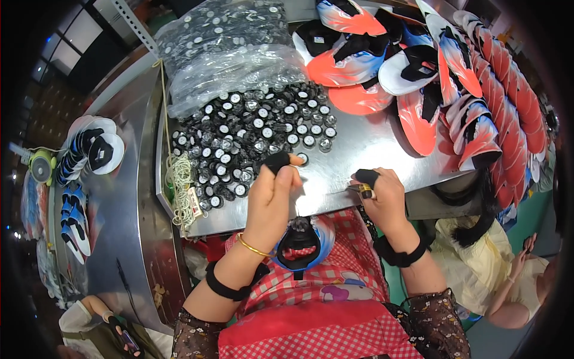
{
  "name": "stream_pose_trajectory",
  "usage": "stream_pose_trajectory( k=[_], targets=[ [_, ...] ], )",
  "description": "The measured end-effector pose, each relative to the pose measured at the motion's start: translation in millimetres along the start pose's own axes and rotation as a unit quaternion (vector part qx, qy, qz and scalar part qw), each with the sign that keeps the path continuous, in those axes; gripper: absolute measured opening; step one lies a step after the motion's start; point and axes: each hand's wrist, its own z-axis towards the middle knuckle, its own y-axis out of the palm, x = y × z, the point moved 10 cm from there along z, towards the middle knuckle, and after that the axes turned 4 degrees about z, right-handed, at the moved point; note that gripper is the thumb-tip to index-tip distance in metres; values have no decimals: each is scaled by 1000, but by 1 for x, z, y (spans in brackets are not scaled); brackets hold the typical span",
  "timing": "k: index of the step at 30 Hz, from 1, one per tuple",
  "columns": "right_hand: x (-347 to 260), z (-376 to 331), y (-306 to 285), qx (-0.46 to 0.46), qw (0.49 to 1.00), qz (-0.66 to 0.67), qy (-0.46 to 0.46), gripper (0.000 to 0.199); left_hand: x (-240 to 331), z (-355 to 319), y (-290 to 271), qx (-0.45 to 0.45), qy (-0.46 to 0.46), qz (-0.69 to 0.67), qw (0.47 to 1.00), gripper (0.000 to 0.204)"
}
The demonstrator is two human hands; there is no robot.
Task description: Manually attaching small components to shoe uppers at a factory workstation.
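My left hand [274, 194] is raised above the table's near edge, fingers pinched together and a black sleeve on one finger. Whatever it pinches is too small to make out. Just past its fingertips lies a round black-and-white disc piece [303, 159]. To the right, my right hand [382, 197], also with a black finger sleeve, closes round a small pointed tool [363, 190] with a yellow body and thin metal tip. Below and between the hands, a blue-and-white shoe upper [323, 236] with a black opening rests against my checked red apron.
Many loose disc pieces [239, 143] cover the metal table [365, 143], with a filled plastic bag [233, 72] behind. Coral-and-blue shoe uppers [418, 119] pile up at the right. A tangled cord bundle [184, 191] hangs at the left edge. Other people sit at both sides.
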Motion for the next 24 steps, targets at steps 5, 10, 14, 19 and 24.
stream_pose_trajectory(
  k=[5, 10, 14, 19, 24],
  targets=[
    [-1, 10, -8, 73, 990, 102, 68, 22, -11, -15, 54, -214, -141, -82, 963, 30],
    [-3, 13, 3, 30, 991, 107, 74, 23, -5, -25, 66, -279, -148, -83, 945, 32],
    [-5, 14, -5, 45, 991, 100, 76, 19, 0, -24, 67, -287, -141, -111, 941, 32],
    [-18, 18, -8, 36, 994, 100, 36, 21, -4, -20, 61, -241, -85, -121, 959, 32],
    [-23, 19, -3, 29, 993, 114, 21, 23, 12, -18, 57, -255, 12, 35, 966, 35]
  ],
)
